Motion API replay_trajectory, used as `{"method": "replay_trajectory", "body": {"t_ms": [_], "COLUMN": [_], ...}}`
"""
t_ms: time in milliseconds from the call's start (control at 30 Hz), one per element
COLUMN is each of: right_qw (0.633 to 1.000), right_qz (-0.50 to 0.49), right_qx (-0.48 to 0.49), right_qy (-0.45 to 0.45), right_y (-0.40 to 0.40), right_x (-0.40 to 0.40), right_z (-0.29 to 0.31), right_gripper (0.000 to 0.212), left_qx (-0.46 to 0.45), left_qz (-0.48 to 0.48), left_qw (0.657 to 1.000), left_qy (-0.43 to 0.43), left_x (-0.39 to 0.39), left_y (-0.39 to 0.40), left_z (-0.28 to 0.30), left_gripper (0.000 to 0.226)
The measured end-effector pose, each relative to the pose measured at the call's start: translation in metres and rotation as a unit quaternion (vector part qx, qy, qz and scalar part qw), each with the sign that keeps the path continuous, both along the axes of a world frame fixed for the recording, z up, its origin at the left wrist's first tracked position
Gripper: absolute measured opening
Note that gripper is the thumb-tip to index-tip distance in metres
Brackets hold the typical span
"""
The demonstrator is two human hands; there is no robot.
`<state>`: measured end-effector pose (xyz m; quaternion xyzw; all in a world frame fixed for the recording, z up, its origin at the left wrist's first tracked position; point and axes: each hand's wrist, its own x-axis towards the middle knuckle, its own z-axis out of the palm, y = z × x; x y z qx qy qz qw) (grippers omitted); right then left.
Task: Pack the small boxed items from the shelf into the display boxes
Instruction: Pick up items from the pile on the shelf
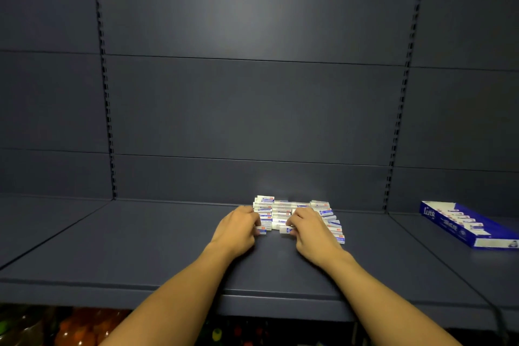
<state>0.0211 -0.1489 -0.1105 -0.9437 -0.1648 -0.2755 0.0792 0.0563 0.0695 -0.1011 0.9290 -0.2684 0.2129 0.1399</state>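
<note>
White-and-blue small boxes (292, 215), lower centre, on dark shelf (140, 247) | left hand (238, 229) pinches one; right hand (311, 232) pinches another | display box (466, 226) lower right, part-filled | advice: lift few, keep labels aligned.

1. A dark blue-grey metal shelf (146, 244) runs across the view, backed by panels of the same colour with slotted uprights.
2. A cluster of small white-and-blue boxed items (283, 212) lies on it near the back, in rough rows side by side, some stacked.
3. Well apart to the right, on the adjoining shelf section, lies a blue display box (466, 223), open on top, with small boxes lined up inside.
</note>
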Motion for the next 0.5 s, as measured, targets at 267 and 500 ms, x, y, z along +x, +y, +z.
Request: {"method": "replay_trajectory", "body": {"t_ms": [267, 500], "right_qw": [0.996, 0.982], "right_qz": [-0.074, -0.170], "right_qx": [0.044, 0.085], "right_qy": [-0.030, -0.008], "right_y": [-0.031, -0.068], "right_x": [-0.037, -0.091], "right_z": [0.047, 0.065], "right_gripper": [0.017, 0.019], "left_qx": [-0.041, -0.038], "left_qz": [-0.053, -0.132], "left_qw": [0.997, 0.991], "left_qy": [-0.024, -0.004], "left_x": [-0.006, -0.020], "left_y": [-0.032, -0.093], "left_z": [0.046, 0.054], "left_gripper": [0.017, 0.015]}}
